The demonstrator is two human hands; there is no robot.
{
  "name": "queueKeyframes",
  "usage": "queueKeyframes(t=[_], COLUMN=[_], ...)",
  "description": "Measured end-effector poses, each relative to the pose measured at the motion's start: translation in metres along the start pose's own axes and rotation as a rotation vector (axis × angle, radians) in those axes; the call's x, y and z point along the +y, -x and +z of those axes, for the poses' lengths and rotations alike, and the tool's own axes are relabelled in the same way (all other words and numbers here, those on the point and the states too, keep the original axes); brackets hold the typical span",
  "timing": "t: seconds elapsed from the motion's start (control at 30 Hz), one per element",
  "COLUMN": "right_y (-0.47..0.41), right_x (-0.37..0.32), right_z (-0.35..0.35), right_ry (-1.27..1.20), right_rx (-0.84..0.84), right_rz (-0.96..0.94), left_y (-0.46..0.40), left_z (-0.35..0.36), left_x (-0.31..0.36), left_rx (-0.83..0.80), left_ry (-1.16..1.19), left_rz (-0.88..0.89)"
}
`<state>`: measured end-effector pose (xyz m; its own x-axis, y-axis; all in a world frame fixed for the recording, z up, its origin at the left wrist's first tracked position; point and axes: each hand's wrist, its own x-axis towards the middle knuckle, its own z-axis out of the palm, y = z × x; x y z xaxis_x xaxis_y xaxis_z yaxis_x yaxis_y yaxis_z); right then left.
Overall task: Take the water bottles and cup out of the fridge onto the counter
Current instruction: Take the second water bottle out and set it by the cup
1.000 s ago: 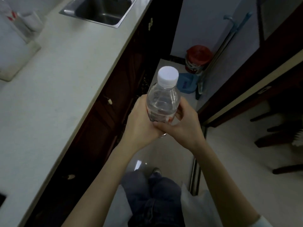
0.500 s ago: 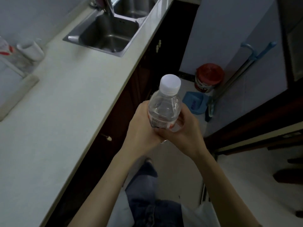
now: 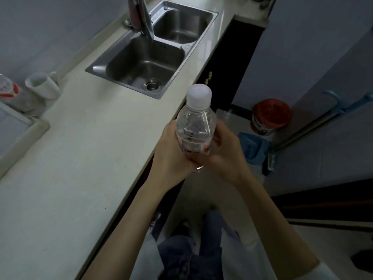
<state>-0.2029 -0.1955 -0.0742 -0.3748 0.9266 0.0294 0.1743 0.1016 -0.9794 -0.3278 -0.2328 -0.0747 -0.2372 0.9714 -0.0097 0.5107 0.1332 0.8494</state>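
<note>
Held item: we log a clear water bottle with a white screw cap, gripped by both hands. Left hand wraps the lower body from the left, fingers curled round it; right hand closes round the same lower part from the right, fingers overlapping the left hand's below the label. Both forearms reach up from the bottom of the view and meet at the bottle.

Label: a white band with red patches and a dark barcode-like strip; we cannot read any writing or brand.

Orientation: long axis roughly upright, cap uppermost, leaning slightly toward the camera; the base is hidden by the hands.

Location: held in the air just beside the front edge of the pale surface, not resting on it, over the floor in front of the dark cabinets.

Surroundings: a double stainless sink with tap set in the surface; a white cup lying on its side at far left, beside a red-and-white packet; a red-lidded tub and a blue dustpan on the floor.
</note>
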Motion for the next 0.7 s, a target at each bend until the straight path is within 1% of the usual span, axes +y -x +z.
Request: queueKeyframes(t=[0.07,0.13,0.27,0.4,0.5,0.57,0.63,0.7], right_y=[-0.018,-0.042,-0.099,-0.163,-0.208,-0.234,-0.256,-0.275], right_x=[0.005,0.011,0.019,0.023,0.022,0.021,0.020,0.021], right_z=[-0.001,-0.002,-0.005,-0.007,-0.008,-0.005,0.000,0.007], right_ry=[-0.011,-0.009,0.012,0.037,0.058,0.073,0.092,0.098], right_rx=[-0.022,-0.064,-0.189,-0.350,-0.469,-0.543,-0.611,-0.676], right_rz=[0.006,0.007,-0.016,-0.048,-0.067,-0.078,-0.100,-0.109], left_y=[-0.013,-0.031,-0.073,-0.121,-0.156,-0.172,-0.185,-0.196], left_z=[-0.002,-0.002,0.004,0.006,0.002,-0.001,-0.003,-0.003], left_x=[-0.001,-0.003,-0.001,-0.005,-0.008,-0.010,-0.016,-0.021], left_rx=[0.008,0.060,0.229,0.304,0.359,0.416,0.433,0.449], left_ry=[0.052,0.032,-0.076,-0.076,-0.009,-0.049,-0.066,-0.041], left_rz=[-0.015,-0.026,-0.068,-0.106,-0.217,-0.232,-0.251,-0.326])
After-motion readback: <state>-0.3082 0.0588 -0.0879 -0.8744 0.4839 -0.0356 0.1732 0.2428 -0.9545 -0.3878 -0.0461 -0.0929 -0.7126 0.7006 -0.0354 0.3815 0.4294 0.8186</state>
